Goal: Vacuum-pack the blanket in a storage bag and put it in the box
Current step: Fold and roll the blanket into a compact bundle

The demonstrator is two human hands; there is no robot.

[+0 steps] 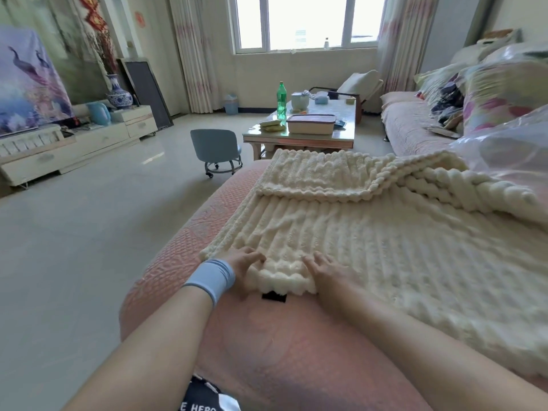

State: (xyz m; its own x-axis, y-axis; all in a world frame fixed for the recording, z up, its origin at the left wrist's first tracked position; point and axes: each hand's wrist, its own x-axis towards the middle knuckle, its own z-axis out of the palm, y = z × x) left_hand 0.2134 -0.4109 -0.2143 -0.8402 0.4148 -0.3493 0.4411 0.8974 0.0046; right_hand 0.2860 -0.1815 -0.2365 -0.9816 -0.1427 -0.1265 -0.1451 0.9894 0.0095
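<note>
**A:** Where's the load?

**B:** Cream ribbed plush blanket, spread over the pink quilted sofa cover. Far end is folded back on itself. Near corner is doubled into a thick roll, and a small black tag pokes out from under it.

**A:** Hands?

**B:** Left hand, with a blue wristband on the wrist, has its fingers curled round the left end of that roll and is holding it. Right hand lies on top just beside it, fingers fairly straight and spread. It presses the pile down and clamps nothing.

**A:** How will it handle?

**B:** My judgement: soft, limp and bulky, light for its bulk. It has no stiffness, so it should sag and fall open if lifted by one point. The lofty pile will likely spring back after pressing. The ribs give purchase, so it isn't slippery, and it isn't fragile.

**A:** Where to take hold?

**B:** Along the doubled edge, hands apart, thumbs beneath and fingers over. Fold or roll it and flatten each layer. Once bundled, support it from underneath with both hands so the layers don't slide apart.

**A:** Bag and box?

**B:** Can't pick out either for certain from this view. The blanket isn't bundled yet, so bagging looks some way off.
</note>
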